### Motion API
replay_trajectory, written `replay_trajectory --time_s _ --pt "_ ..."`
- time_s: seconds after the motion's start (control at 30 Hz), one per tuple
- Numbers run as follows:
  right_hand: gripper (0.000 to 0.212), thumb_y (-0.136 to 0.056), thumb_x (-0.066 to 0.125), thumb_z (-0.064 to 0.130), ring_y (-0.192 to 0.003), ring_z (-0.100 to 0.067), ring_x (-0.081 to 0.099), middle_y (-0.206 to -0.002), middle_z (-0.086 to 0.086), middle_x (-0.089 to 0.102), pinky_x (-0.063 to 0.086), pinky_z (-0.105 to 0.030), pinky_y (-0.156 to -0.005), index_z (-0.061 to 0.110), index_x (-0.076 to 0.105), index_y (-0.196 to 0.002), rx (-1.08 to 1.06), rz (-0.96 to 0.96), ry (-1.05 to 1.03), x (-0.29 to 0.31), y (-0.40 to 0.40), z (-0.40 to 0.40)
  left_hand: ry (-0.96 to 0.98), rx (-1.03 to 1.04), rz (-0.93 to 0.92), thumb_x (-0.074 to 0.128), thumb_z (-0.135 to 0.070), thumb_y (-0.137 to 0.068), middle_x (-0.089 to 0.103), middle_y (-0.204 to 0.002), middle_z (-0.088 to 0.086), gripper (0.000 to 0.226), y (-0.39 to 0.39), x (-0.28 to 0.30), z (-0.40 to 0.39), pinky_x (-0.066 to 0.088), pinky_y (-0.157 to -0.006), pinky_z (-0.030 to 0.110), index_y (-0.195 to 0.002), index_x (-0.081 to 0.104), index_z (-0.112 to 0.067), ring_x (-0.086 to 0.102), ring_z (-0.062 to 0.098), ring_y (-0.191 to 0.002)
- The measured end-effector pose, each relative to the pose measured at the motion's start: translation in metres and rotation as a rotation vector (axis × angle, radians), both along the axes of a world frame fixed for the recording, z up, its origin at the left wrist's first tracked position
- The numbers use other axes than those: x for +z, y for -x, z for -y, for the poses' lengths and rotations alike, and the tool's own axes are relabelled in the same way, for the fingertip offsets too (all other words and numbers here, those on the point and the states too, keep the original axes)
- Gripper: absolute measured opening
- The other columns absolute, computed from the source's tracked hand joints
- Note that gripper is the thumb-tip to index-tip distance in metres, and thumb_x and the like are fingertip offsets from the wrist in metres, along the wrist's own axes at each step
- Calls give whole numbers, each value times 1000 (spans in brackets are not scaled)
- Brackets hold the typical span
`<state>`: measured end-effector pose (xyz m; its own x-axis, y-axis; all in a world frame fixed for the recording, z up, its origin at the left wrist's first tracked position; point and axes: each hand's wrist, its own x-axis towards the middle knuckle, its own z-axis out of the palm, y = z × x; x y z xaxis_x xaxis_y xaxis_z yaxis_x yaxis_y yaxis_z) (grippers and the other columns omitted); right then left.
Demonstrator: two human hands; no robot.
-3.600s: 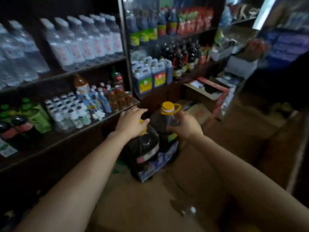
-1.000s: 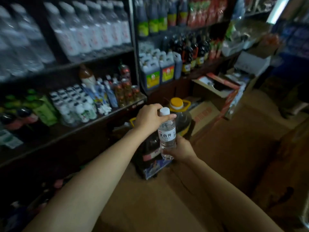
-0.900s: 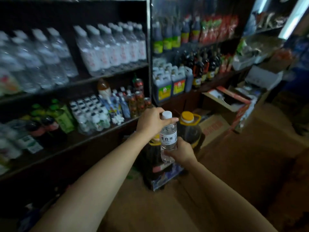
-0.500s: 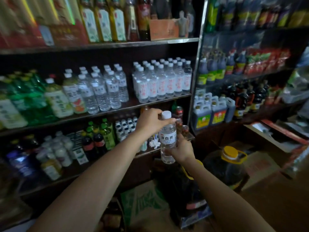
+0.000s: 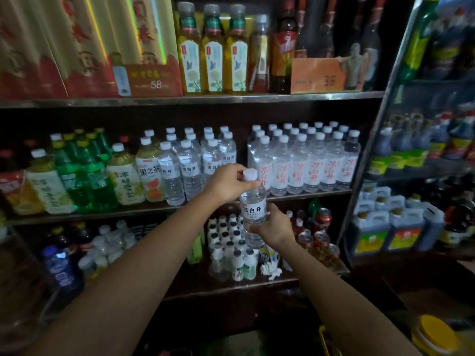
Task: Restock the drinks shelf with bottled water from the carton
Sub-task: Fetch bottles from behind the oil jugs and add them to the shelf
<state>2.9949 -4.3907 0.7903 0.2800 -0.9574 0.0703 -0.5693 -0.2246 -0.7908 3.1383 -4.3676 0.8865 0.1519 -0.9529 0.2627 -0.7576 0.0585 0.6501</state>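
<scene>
Held bottle, centre of frame: white label read 凉白开 in dark characters; smaller print beneath too fine to read.

Water bottles with dark print, middle shelf at about 10 o'clock from the held bottle: same 凉白开 on white labels.

Water bottles with red print, middle shelf at about 2 o'clock: red brush-style characters, seemingly 凉白开 as well.

Tea bottle, further along at 9 o'clock: label read 果之茶.

Red and gold box, top shelf at 11 o'clock: number 58, characters above it blurred.

Orange card, top shelf at 1 o'clock: handwritten figures, not legible for certain.
</scene>
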Motion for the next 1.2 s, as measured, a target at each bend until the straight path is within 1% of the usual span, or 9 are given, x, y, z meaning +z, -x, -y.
replay_trajectory --time_s 0.17,0.3,0.37,0.47,0.57,0.67,0.77,0.97,1.2 --pt "61 -73 81 26 -104 -26 63 -116 -7 66 54 -37 -85 13 48 -123 58 -18 11 6 -32 63 45 35 167 74 -43 -77 68 -102 -4 37 -30 11 52 51 -82 32 -108 66 -23 62 13 -92" --pt "60 -72 81 21 -104 -26 62 -115 -8 66 52 -32 -84 11 49 -123 84 -2 21 7 -56 100 47 135 478 62 -53 -84 68 -109 3 46 -48 22 83 48 -79 31 -118 64 -22 61 23 -103" --pt "59 -71 82 22 -104 -26 63 -114 -7 67 53 -34 -85 12 51 -121 92 22 13 6 -67 117 41 161 583 57 -54 -86 68 -105 4 44 -56 28 99 45 -78 32 -115 64 -21 60 25 -104" --pt "56 -72 81 24 -103 -25 63 -113 -7 67 48 -27 -76 10 52 -118 118 6 17 5 -83 138 58 159 764 52 -54 -89 66 -101 3 38 -64 31 120 34 -91 37 -101 66 -21 55 23 -104" --pt "52 -75 79 27 -100 -24 63 -112 -8 67 41 -23 -69 9 51 -115 134 -22 27 3 -94 157 54 184 893 50 -56 -88 64 -107 1 38 -74 28 138 29 -92 38 -98 65 -23 51 21 -104" --pt "51 -78 77 27 -94 -21 61 -112 -7 66 38 -21 -67 9 51 -118 139 -46 15 -1 -104 171 59 199 954 49 -56 -89 64 -108 1 39 -82 22 152 26 -93 37 -98 66 -21 51 20 -102" --pt "55 -77 78 24 -100 -24 62 -115 -9 66 41 -23 -69 8 50 -122 142 -20 -11 -2 -112 181 59 214 1007 49 -53 -90 64 -103 1 40 -83 24 164 25 -93 38 -98 66 -18 52 21 -99" --pt "54 -80 76 18 -97 -22 60 -117 -10 63 45 -25 -74 6 43 -122 126 74 -77 -3 -122 191 53 297 990 49 -53 -90 65 -105 2 43 -87 22 178 23 -94 36 -102 64 -16 52 21 -103" --pt "55 -79 77 19 -106 -24 61 -119 -11 63 50 -29 -83 7 42 -121 119 100 -103 -8 -123 191 93 288 932 48 -48 -92 61 -114 3 40 -86 15 173 23 -97 37 -110 63 -16 51 22 -107"
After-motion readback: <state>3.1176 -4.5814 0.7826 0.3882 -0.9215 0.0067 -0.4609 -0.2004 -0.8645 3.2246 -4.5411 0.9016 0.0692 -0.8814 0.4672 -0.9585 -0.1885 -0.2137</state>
